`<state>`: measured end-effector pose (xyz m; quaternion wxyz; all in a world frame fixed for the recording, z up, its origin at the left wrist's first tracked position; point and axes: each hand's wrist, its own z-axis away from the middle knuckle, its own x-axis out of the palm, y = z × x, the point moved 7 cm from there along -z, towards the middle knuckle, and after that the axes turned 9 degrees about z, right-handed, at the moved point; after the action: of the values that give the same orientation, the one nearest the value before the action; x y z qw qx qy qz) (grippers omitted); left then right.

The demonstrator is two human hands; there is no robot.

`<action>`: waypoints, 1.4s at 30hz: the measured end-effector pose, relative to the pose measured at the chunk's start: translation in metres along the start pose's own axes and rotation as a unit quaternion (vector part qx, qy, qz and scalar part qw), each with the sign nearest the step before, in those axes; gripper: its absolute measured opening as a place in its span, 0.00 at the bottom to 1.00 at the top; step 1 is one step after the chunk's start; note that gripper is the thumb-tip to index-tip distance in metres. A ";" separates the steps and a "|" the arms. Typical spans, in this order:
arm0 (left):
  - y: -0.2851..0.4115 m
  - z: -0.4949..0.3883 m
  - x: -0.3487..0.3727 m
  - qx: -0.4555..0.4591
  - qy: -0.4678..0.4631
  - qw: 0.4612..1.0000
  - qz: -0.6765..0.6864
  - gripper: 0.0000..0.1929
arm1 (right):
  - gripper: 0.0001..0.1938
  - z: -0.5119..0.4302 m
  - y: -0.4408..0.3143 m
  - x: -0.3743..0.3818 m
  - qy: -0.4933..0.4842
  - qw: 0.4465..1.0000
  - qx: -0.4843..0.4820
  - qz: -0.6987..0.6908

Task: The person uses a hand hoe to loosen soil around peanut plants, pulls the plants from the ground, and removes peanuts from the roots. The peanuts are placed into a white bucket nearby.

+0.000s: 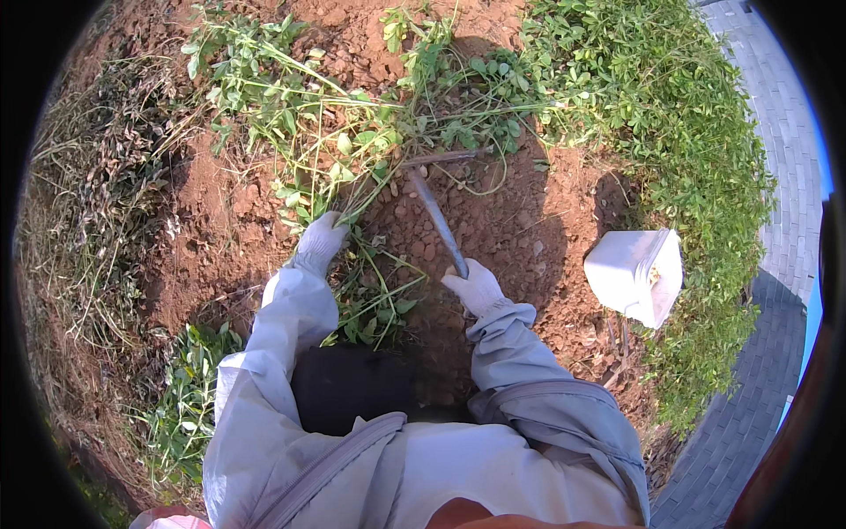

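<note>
My left hand [322,238], in a white knit glove, is closed around the stems of a leafy green plant [344,142], probably a peanut plant. Its stems spread forward over the reddish soil. My right hand [476,287], gloved alike, grips the grey metal handle [436,215] of a small hand hoe. The hoe's narrow head [446,157] lies crosswise at the far end, against the soil beside the stems. A few small pale lumps, perhaps pods, show near the head. More cut or pulled greenery [377,291] lies between my arms.
A white plastic bucket [618,271] sits tilted on the soil at the right, something yellowish inside. Dense green plants [694,165] border a grey brick path [786,86]. Dried stalks [99,198] heap at the left; loose green plants [185,397] lie lower down.
</note>
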<state>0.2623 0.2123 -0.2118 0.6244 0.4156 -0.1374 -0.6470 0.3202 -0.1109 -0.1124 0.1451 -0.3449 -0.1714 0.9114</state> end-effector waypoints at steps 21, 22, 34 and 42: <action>0.028 0.046 0.021 0.042 -0.079 0.996 -0.023 0.23 | 0.11 -0.039 -0.095 -0.159 0.193 0.912 -0.155 -0.326; 0.030 0.048 0.023 0.053 -0.074 0.995 -0.035 0.23 | 0.11 -0.028 -0.116 -0.188 0.235 0.878 -0.219 -0.354; 0.036 0.070 0.029 0.069 -0.072 0.994 -0.055 0.23 | 0.20 -0.109 -0.095 -0.047 0.079 0.985 -0.103 0.116; 0.041 0.104 0.032 0.092 -0.118 0.987 -0.058 0.22 | 0.14 0.007 -0.249 -0.195 0.256 0.853 -0.352 -0.287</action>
<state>0.2210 0.1400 -0.1302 0.5247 0.3988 -0.2447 -0.7112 0.4922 0.0372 0.1077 0.3082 -0.5299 -0.5285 0.5873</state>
